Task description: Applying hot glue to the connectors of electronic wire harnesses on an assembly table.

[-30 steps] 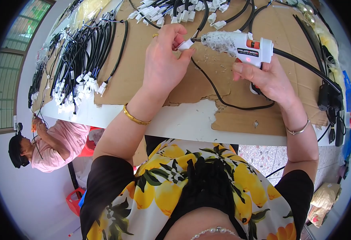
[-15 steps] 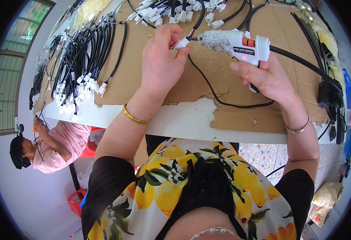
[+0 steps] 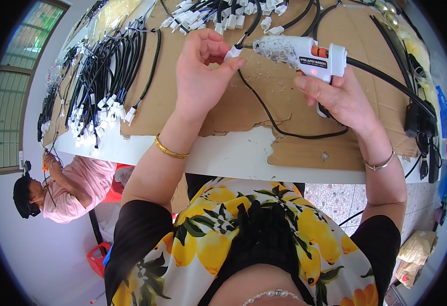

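Between the thumb and fingers of my left hand [image 3: 203, 71] is a small white plug connector [image 3: 232, 53]. Dark wires leave its upper end and run into a black sleeved cable [image 3: 254, 24]. My right hand [image 3: 338, 97] is wrapped round the handle of a white glue gun [image 3: 312, 57], whose front is coated in stringy clear glue. The gun's nozzle points left and sits at the wire end of the connector; whether it touches I cannot tell. A thick black rod or cord [image 3: 386, 79] comes out of the gun's rear.
A bundle of black cables [image 3: 113, 71] with white connectors lies at the left. More white connectors [image 3: 231, 21] are heaped at the far side. Torn cardboard [image 3: 182, 122] covers the white table [image 3: 223, 153]. The gun's thin cord [image 3: 310, 136] loops across it. Another person [image 3: 80, 186] works at far left.
The glue gun has shifted slightly to the right. My left fingers have loosened and drawn a little left, and more of the connector's wire end shows.
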Demonstrator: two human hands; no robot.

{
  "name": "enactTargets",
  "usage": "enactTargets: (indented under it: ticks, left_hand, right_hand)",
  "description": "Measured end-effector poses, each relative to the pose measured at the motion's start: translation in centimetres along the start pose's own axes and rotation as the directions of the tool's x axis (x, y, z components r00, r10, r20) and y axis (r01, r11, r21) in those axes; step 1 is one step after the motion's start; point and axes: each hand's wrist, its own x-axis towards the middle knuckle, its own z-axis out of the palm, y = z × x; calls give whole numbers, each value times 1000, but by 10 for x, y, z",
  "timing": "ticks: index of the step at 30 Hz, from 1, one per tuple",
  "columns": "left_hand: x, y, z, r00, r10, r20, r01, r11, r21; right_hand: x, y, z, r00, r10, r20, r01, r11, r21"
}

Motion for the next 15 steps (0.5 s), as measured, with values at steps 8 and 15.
enactTargets:
  ticks: [8, 15]
  left_hand:
    - [1, 4, -4, 963, -249, 106, 270, 900, -343]
    - [3, 3, -4, 942, -250, 226, 321, 867, -380]
  right_hand:
    - [1, 3, -4, 1000, -23, 6, 23, 1000, 18]
    - [1, 3, -3, 999, -32, 14, 31, 999, 37]
